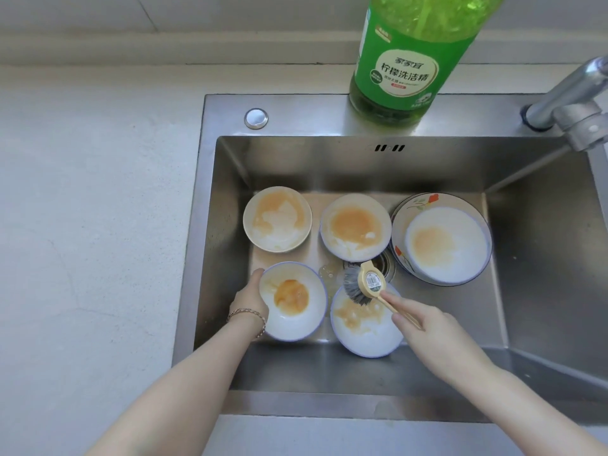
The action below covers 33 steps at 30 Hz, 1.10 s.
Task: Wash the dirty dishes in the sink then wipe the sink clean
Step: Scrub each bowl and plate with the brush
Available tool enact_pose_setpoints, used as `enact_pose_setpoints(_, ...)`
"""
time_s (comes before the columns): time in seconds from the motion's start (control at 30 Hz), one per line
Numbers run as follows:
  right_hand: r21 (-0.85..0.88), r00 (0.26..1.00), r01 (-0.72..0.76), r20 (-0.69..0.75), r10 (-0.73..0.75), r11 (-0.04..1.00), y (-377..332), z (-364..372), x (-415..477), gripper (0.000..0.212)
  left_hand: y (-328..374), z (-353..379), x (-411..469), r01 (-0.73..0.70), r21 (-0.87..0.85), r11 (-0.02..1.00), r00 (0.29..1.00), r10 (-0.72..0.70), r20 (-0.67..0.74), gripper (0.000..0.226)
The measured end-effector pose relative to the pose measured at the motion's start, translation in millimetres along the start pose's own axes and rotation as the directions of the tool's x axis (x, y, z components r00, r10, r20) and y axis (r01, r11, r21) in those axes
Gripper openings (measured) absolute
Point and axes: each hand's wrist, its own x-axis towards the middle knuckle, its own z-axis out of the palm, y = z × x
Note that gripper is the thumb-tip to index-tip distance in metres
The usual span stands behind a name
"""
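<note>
Nearest the body, the left hand [250,301] clasps the outer edge of the left bowl [292,304], thumb hooked over the rim. The fingers below are hidden. The bowl sits on the floor of the sink [329,376] with an orange stain pooled in its middle.

Just to the right of that hand, the right bowl [365,327] touches or nearly touches the left bowl. The right hand [424,327] hangs over its right side and pinches the thin handle of the brush [362,284] between thumb and curled fingers.

The brush's long axis runs from the right hand away and toward the left hand. The bristle head sits at the far rim of the right bowl, close to the held bowl's right edge. The coming move probably turns on this: the head points at the left hand's bowl and is only a short sweep from the stain. The right hand would carry it there while the left steadies.

Beyond the brush head is the drain [386,263]. Farther from both hands are three more stained dishes. The cream bowl [277,218] lies ahead of the left hand, the middle bowl [355,227] lies between, and the large bowl [447,243] rests on a flowered plate [403,209] ahead of the right hand. Farthest off stand the detergent bottle [404,60] and the tap [572,106].
</note>
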Motion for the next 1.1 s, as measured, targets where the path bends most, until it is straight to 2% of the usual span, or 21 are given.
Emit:
enact_pose_setpoints(0.07,-0.007,1.0,0.005,0.0,-0.005,1.0,2,1,-2,0.038,0,-3,-7,-0.042,0.035,0.999,0.999,0.042,-0.003,0.07)
enact_pose_setpoints(0.13,-0.012,1.0,0.02,-0.007,-0.02,1.0,1,-1,-6,0.038,2,-9,-14,-0.058,0.006,0.998,0.998,0.058,-0.018,0.07)
enact_pose_setpoints(0.27,0.043,0.997,0.073,-0.031,-0.072,0.996,-3,-11,-19,0.037,2,-33,-45,-0.115,-0.188,0.975,0.991,0.099,-0.095,0.064)
enact_pose_setpoints(0.4,0.147,0.971,0.233,-0.092,-0.222,0.961,-17,-32,-45,0.039,10,-57,-97,-0.132,-0.577,0.806,0.991,0.087,-0.105,0.064)
enact_pose_setpoints(0.47,0.192,0.953,0.295,-0.13,-0.273,0.936,-24,-44,-60,0.039,20,-65,-121,-0.148,-0.688,0.711,0.989,0.105,-0.104,0.065)
enact_pose_setpoints(0.53,0.216,0.936,0.341,-0.165,-0.31,0.915,-28,-58,-75,0.039,32,-70,-144,-0.168,-0.731,0.661,0.984,0.159,-0.083,0.066)
enact_pose_setpoints(0.73,0.176,0.894,0.421,-0.247,-0.374,0.89,-31,-110,-124,0.043,62,-63,-200,-0.269,-0.695,0.666,0.936,0.351,-0.025,0.079)
enact_pose_setpoints(0.8,0.022,0.874,0.444,-0.231,-0.427,0.896,-32,-123,-137,0.04,67,-56,-211,-0.283,-0.687,0.67,0.922,0.388,-0.002,0.082)
enact_pose_setpoints(0.87,-0.308,0.864,0.428,-0.134,-0.485,0.849,-36,-129,-140,0.041,73,-50,-221,-0.284,-0.686,0.669,0.909,0.415,0.028,0.083)
enact_pose_setpoints(0.93,-0.66,0.882,0.325,-0.046,-0.468,0.677,-40,-125,-131,0.048,80,-43,-229,-0.283,-0.686,0.671,0.903,0.428,0.046,0.082)
enact_pose_setpoints(0.97,-0.763,0.898,0.272,-0.018,-0.439,0.586,-44,-120,-128,0.056,83,-41,-232,-0.284,-0.692,0.664,0.902,0.429,0.042,0.081)
enact_pose_setpoints(1.03,-0.823,0.921,0.273,0.075,-0.381,0.498,-46,-110,-126,0.066,89,-39,-235,-0.286,-0.707,0.647,0.91,0.415,0.013,0.078)
enact_pose_setpoints(1.1,-0.765,0.909,0.377,0.199,-0.366,0.522,-43,-96,-130,0.063,90,-37,-236,-0.308,-0.683,0.662,0.916,0.399,-0.026,0.077)
